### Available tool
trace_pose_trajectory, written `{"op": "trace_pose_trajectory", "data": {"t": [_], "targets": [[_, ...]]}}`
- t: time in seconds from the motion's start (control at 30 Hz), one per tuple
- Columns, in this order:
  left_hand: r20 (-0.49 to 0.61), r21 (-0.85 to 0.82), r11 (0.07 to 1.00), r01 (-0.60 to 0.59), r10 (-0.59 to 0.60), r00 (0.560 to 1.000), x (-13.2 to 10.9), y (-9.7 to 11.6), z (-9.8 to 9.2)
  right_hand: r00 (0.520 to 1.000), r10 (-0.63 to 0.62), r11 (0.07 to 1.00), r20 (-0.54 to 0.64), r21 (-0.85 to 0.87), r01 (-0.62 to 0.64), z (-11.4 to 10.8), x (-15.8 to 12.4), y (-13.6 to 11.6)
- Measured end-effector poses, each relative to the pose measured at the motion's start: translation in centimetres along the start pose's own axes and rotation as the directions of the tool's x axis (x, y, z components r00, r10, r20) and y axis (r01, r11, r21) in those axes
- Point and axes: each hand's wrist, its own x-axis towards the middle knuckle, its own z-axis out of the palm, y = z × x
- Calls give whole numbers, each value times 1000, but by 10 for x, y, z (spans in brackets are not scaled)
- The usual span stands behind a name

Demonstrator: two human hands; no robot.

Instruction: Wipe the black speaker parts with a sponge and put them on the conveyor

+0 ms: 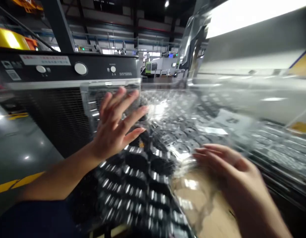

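Observation:
My left hand (114, 127) is raised at centre left, its fingers spread, in front of a clear moulded plastic tray (87, 96). Whether its fingertips touch the plastic I cannot tell. My right hand (224, 165), lower right and blurred, has its fingers stretched out close together. Their tips are at a crumpled clear plastic sheet (180, 155), and I see no clear grip on it. Beneath my hands are black trays with rows of rounded pockets (139, 185). Brown cardboard (217, 218) shows under clear plastic below my right hand.
A black machine panel with white knobs (80, 68) stands at the left. A white printed sheet (229, 120) lies among clear trays on the right. Behind them is a pale machine with a bright lit panel (254, 16). Yellow floor lines (17, 181) cross the left aisle.

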Motion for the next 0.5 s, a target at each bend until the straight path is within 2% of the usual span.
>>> {"op": "trace_pose_trajectory", "data": {"t": [0.1,0.23,0.37,0.5], "targets": [[19,94,995,18,-20,1000,14,-10,-19,994,28,992,105,123,-41,39,3,-1],[146,172,985,-6,-20,989,29,-24,-32,986,38,966,161,245,-77,51,7,10],[284,202,979,-32,-27,958,32,-33,-23,986,47,953,160,289,-93,51,2,15],[331,159,987,-21,-33,943,40,-40,-5,989,20,956,145,287,-61,54,-1,15]]}}
